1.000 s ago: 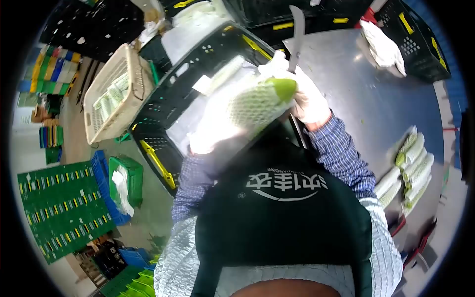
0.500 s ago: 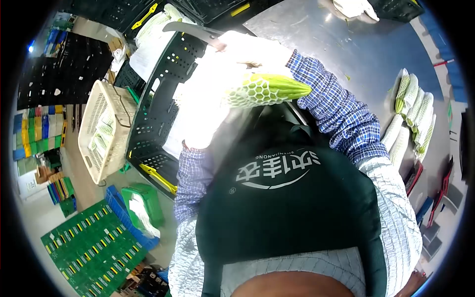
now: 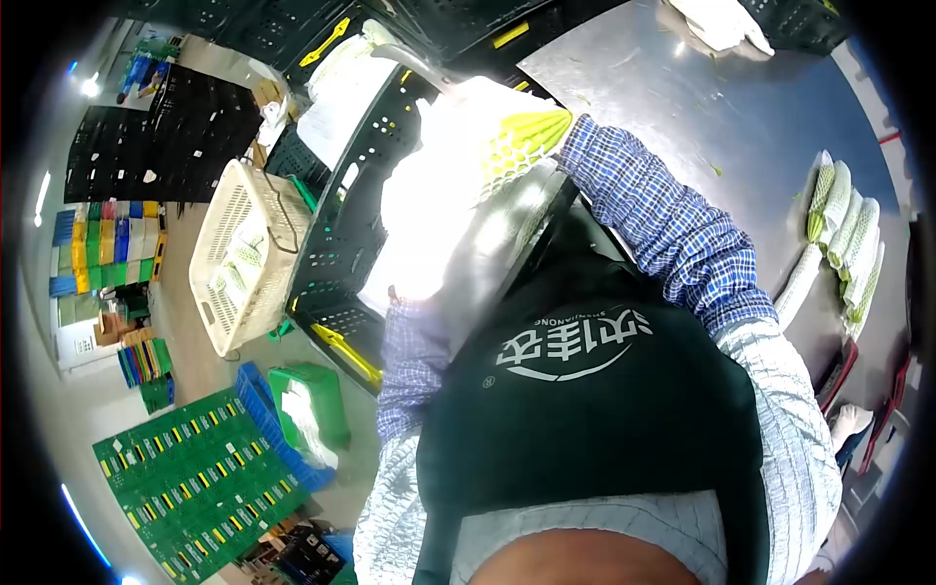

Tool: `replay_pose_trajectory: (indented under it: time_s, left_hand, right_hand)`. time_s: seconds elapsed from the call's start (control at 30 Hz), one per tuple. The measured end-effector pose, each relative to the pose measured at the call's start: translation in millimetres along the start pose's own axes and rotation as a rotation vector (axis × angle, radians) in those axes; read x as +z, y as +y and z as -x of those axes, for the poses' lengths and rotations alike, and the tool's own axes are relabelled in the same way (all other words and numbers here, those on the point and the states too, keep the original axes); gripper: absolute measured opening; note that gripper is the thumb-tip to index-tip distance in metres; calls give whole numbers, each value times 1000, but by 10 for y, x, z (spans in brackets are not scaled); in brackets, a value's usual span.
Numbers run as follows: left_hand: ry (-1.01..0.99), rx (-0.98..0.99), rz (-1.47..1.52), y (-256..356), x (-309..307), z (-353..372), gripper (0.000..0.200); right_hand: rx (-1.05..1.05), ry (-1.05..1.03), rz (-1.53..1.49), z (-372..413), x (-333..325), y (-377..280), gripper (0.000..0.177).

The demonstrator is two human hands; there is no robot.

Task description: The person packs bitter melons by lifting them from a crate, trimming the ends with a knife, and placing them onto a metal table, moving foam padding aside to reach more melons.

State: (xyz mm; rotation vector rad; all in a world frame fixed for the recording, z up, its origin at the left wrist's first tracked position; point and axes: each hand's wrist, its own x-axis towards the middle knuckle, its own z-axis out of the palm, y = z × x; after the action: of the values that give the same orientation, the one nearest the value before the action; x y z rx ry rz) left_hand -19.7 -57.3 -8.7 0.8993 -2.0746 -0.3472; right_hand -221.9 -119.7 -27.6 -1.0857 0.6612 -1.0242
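Observation:
My left hand (image 3: 417, 249), in a white glove washed out by glare, holds a green-yellow vegetable in a white foam net (image 3: 522, 144) in front of my chest. My right hand (image 3: 480, 97), also gloved, reaches across from the plaid sleeve and grips a knife (image 3: 408, 58). The blade points left over the black crate (image 3: 336, 249). The right hand lies right above the netted vegetable's tip. Where the blade meets the vegetable is lost in the glare.
A steel table (image 3: 682, 88) carries a row of netted vegetables (image 3: 840, 244) at its right edge and a white cloth (image 3: 717, 19) at the back. A beige basket (image 3: 244, 253) hangs beside the crate. A green bin (image 3: 310, 409) and green stacked crates (image 3: 185, 478) stand on the floor.
My right hand has swung the knife from upright on the right to pointing left above the vegetable. The netted vegetable has turned, its tip now up and to the right.

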Motion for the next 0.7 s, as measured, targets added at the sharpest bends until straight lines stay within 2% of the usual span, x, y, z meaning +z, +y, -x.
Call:
replay_pose_trajectory:
  time_s: [0.07, 0.17, 0.27, 0.33, 0.43, 0.5, 0.53, 0.63, 0.7]
  left_hand:
    - [17, -68, 97, 7, 1, 29, 64]
    - [42, -117, 172, 25, -5, 55, 66]
    - [32, -142, 197, 51, -32, 61, 67]
    - [30, -120, 169, 108, -47, 64, 68]
    - [43, -71, 145, 95, -52, 100, 70]
    - [53, -100, 240, -164, -21, 210, 71]
    - [11, -139, 176, -225, -50, 259, 71]
    - [18, -210, 229, -289, -62, 333, 69]
    - [27, -232, 217, -323, -80, 379, 70]
  right_hand:
    - [61, 24, -261, 36, -24, 46, 39]
    - [-13, -60, -207, -38, -32, 107, 39]
    - [13, 100, 3, 20, 89, 57, 38]
    - [82, 91, -60, 35, 68, 15, 39]
    - [44, 158, -349, 169, 24, -31, 24]
    - [-51, 230, -269, 336, 88, -193, 25]
    - [-96, 269, -227, 421, 122, -275, 25]
    - [-171, 292, -146, 544, 136, -398, 27]
    - [-175, 199, -102, 596, 94, -432, 28]
